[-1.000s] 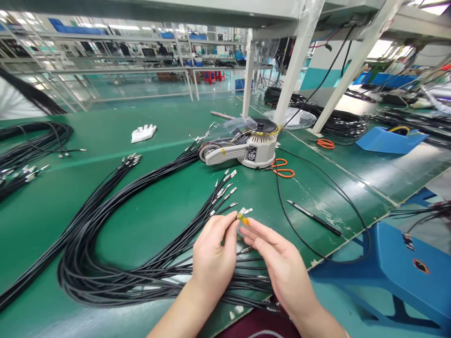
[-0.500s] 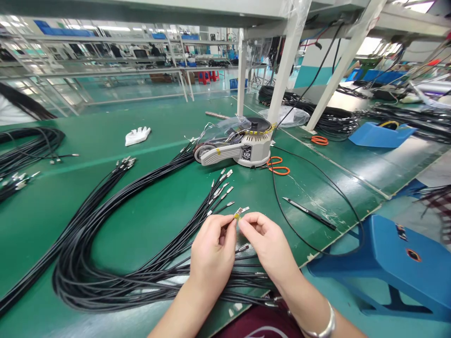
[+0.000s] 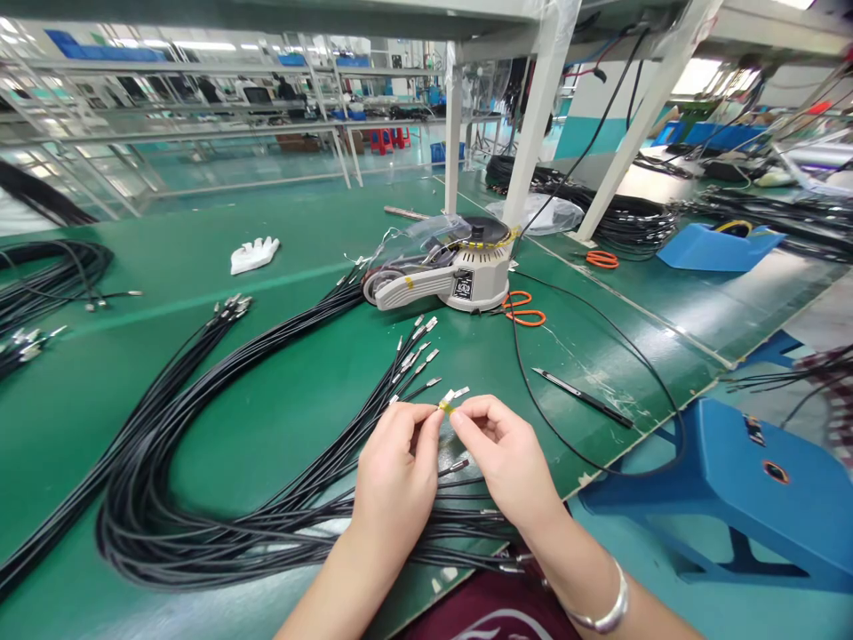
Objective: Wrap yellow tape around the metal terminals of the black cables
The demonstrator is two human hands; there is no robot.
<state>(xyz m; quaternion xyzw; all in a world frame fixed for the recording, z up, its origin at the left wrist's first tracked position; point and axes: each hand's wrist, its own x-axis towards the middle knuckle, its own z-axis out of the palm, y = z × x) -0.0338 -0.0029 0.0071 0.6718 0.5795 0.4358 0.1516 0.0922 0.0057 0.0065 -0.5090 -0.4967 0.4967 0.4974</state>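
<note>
My left hand (image 3: 396, 467) pinches a small metal cable connector (image 3: 449, 396) between thumb and forefinger. A bit of yellow tape (image 3: 445, 407) sits on it, right at the fingertips. My right hand (image 3: 506, 458) is closed in a pinch at the tape's other side, its fingertips almost meeting the left ones. A second silver connector tip (image 3: 461, 392) shows just beyond. Black cables (image 3: 143, 507) with metal ends curve in a thick bundle across the green table, passing beneath both hands. Several loose connector ends (image 3: 426, 342) fan out ahead of my left hand.
A grey tape dispenser (image 3: 459, 276) stands ahead, with orange-handled scissors (image 3: 526, 316) beside it. A utility knife (image 3: 583, 397) lies to the right. A white glove (image 3: 255, 255) rests at left. A blue stool (image 3: 766, 498) stands by the table edge. White shelf posts (image 3: 533, 133) rise behind.
The view has shifted slightly. The connector has turned a little between my fingertips, showing a brighter side. Both hands keep their pinch in nearly the same place.
</note>
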